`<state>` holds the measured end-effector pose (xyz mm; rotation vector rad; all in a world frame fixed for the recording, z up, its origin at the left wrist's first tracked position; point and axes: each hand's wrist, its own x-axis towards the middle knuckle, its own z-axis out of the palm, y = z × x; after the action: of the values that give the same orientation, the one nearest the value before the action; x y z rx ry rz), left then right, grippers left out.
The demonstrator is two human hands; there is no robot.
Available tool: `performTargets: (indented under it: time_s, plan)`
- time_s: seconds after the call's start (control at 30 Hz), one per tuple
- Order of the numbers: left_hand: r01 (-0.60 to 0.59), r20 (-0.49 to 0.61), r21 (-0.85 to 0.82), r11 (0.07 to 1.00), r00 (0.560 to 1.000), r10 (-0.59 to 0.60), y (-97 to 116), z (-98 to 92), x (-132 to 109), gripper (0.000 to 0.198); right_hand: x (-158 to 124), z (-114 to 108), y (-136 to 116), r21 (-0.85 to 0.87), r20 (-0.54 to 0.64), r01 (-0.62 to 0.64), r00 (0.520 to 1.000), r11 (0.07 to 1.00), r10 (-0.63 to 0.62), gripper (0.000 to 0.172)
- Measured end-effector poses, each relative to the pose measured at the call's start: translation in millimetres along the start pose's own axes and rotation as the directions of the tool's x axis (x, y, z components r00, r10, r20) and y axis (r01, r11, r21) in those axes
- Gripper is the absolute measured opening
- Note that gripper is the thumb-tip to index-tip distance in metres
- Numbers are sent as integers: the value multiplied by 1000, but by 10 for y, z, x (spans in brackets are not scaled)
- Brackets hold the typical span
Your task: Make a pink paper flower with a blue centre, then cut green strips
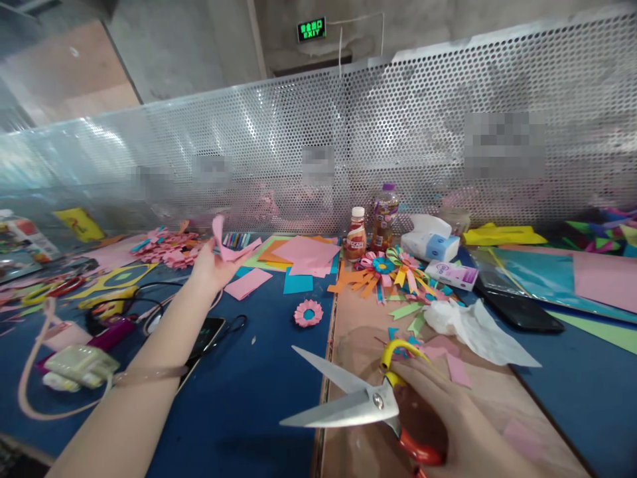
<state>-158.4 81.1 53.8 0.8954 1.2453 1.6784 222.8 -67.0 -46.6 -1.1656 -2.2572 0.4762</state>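
My left hand (212, 265) reaches out over the blue table and pinches a curled pink paper strip (225, 244) above a pink paper sheet (247, 283). My right hand (450, 415) rests low on the brown board (365, 318) and grips scissors (358, 401) with yellow and red handles. Their blades are spread open and point left. A small pink paper flower (308, 313) lies between the two hands.
Coloured paper sheets (303, 255), paper flowers (393, 269), two bottles (371, 229), a tissue pack (430, 242), crumpled tissue (478, 328) and a black phone (520, 309) crowd the table. A perforated metal screen (348, 146) closes the back. Cables, a tablet (206, 335) and a pouch (82, 365) lie at left.
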Motion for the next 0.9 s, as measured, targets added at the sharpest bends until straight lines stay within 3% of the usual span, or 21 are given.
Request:
performTargets:
  time_s: [0.07,0.1,0.17,0.3,0.43,0.53,0.57,0.63,0.7,0.73,0.8,0.87,0.9]
  plan:
    - [-60,204,-200,978,974,101,53,24,-79,42,12,3,11,1,7,0,1000,1000,0,71]
    - [-98,242,-283,954,955,170,80,34,-123,43,17,4,14,0,9,-2,1000,1000,2,71]
    - [-137,266,-341,930,935,235,125,41,-203,43,22,1,13,-1,13,-5,1000,1000,5,71]
    - [-116,270,-339,934,939,214,140,-5,-253,53,27,-22,-14,-2,21,-8,1000,1000,8,69]
    - [-79,255,-224,971,957,137,66,-109,-105,54,31,-32,-34,-9,26,-14,1000,1000,14,68]
    - [34,160,121,992,986,-54,-43,-216,68,45,30,-6,-29,-21,26,-20,999,1000,21,68]
    - [78,113,289,954,987,-114,-87,-252,118,46,29,6,-25,-25,26,-22,999,999,23,69]
    - [41,18,591,805,998,-64,-180,-323,192,48,28,28,-14,-32,26,-23,999,999,24,70]
    - [-61,78,771,634,997,0,-265,-387,225,53,29,44,-5,-37,26,-22,999,999,23,71]
    - [-106,149,829,549,988,-34,-301,-414,228,56,30,49,-2,-40,27,-22,999,999,23,71]
    - [-189,265,929,317,939,-219,-356,-451,216,65,32,51,-3,-46,27,-24,999,999,25,71]
    - [-276,279,959,59,892,-356,-386,-459,192,68,30,45,-11,-52,29,-29,999,998,30,71]
    - [-299,269,954,-21,886,-377,-393,-453,178,66,27,40,-17,-54,30,-31,999,998,33,70]
